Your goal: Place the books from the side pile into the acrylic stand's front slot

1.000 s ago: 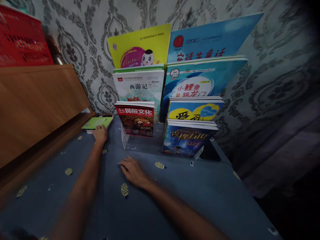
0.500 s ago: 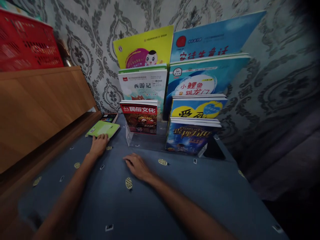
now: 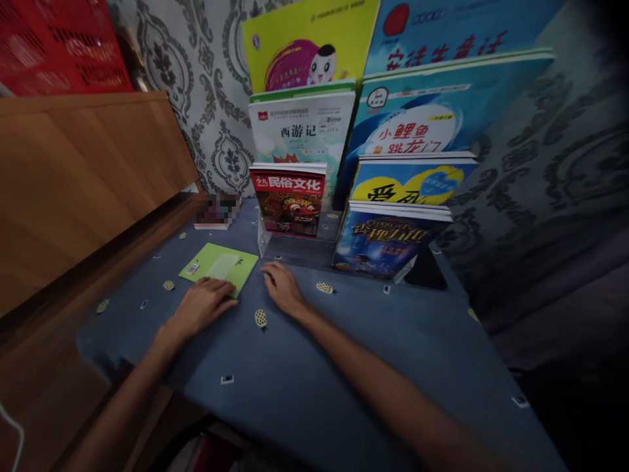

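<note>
A light green book with a barcode label lies flat on the cloth-covered table. My left hand has hold of its near edge, fingers across the cover and thumb by the near corner. Just right of the book, my right hand rests on the cloth with loosely bent fingers and nothing in it. Beyond it stands a clear book rack. At its front are a red folk-culture book and a dark blue book, with taller books behind them.
At the back left lies a small stack of books, its top cover blurred out. A wooden panel with a red plastic basket above it borders the left side. The patterned wall rises behind the rack.
My left hand has drawn the green book off the back-left stack, toward me and to the right. The book beneath is now uncovered. The view has tilted down; my right hand stays near the rack.
</note>
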`<state>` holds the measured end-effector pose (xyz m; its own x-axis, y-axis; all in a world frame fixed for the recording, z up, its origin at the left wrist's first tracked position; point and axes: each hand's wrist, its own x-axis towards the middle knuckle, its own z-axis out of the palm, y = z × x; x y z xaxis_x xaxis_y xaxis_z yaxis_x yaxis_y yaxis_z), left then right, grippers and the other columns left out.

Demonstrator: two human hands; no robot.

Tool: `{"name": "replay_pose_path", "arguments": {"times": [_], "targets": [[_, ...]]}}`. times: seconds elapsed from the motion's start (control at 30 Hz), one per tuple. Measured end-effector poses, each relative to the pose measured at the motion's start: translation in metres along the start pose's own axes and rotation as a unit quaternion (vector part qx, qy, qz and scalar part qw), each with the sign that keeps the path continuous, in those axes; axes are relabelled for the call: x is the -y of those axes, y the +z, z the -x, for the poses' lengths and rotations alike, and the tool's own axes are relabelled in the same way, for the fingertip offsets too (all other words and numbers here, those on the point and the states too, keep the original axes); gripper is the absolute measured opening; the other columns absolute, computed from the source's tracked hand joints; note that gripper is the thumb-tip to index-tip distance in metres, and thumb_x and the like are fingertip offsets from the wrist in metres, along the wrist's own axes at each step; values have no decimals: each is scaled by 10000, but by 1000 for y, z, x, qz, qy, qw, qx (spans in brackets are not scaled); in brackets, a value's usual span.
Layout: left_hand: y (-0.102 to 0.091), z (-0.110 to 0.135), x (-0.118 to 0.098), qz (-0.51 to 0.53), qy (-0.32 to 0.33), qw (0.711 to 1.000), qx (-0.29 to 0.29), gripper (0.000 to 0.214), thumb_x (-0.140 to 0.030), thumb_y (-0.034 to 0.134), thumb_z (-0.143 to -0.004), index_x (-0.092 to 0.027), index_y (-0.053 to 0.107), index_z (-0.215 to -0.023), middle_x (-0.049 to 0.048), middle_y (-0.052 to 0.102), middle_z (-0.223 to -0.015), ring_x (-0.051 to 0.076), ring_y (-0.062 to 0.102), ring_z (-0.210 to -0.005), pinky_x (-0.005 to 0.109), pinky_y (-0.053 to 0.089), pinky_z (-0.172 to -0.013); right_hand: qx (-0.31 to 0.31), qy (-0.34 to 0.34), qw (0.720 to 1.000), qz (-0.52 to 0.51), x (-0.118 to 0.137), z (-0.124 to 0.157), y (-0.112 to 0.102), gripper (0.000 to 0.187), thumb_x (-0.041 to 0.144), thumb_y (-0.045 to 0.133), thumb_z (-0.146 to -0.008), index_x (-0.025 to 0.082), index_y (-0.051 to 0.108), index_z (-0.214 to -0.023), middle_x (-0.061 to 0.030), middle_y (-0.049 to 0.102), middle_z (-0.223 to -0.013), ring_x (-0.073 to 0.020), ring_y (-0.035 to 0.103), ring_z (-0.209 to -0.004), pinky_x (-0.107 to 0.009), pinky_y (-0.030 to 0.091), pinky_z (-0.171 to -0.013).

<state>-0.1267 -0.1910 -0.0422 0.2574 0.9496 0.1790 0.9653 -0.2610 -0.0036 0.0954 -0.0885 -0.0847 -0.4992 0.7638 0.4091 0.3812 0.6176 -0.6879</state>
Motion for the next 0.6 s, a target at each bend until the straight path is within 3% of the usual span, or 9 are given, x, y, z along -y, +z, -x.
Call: {"name": "replay_pose_path", "arguments": {"times": [0.07,0.13,0.17,0.27,0.4,0.6], "targets": [[0,-12,22,3,-37,999,-18,397,-470,415,-988,-249,674,-1193,94,680,-1290,272,633,-1170,411,470,-1044,8,1,1000,13,0,1,0,326,85,460,-921,165,702,-1126,-131,665,-1207,-226,612,-1167,-384,476,-1051],[3,-26,49,-2,-152,988,-32,435,-418,412,-974,-199,618,-1288,132,606,-1392,282,586,-1247,410,479,-1038,19,-2,1000,24,1,4,-1,322,91,471,-921,160,705,-1131,-139,650,-1256,-228,598,-1206,-388,461,-1074],[6,-33,62,-2,-209,977,-28,449,-408,441,-951,-183,604,-1304,144,596,-1400,285,580,-1253,406,482,-1036,23,-2,999,29,1,7,-2,317,95,482,-920,164,706,-1133,-140,641,-1287,-231,588,-1229,-396,451,-1087],[18,-47,87,2,-249,968,-29,458,-395,440,-932,-141,620,-1268,162,672,-1269,293,621,-1170,415,494,-1014,47,-1,997,68,0,21,-12,301,120,513,-925,182,703,-1151,-141,603,-1388,-247,547,-1303,-456,408,-1125],[29,-47,89,4,-246,968,-48,471,-385,381,-947,-151,622,-1278,144,674,-1289,285,615,-1174,415,463,-1049,101,-9,981,163,0,42,-34,323,173,495,-970,169,660,-1247,-176,536,-1488,-266,495,-1379,-526,330,-1169],[32,-35,65,4,-209,977,-50,497,-424,371,-956,-155,641,-1276,131,697,-1238,287,622,-1126,412,465,-1022,112,-4,975,192,-4,66,-62,365,199,475,-987,170,622,-1320,-184,560,-1470,-281,452,-1431,-560,304,-1185]]}}
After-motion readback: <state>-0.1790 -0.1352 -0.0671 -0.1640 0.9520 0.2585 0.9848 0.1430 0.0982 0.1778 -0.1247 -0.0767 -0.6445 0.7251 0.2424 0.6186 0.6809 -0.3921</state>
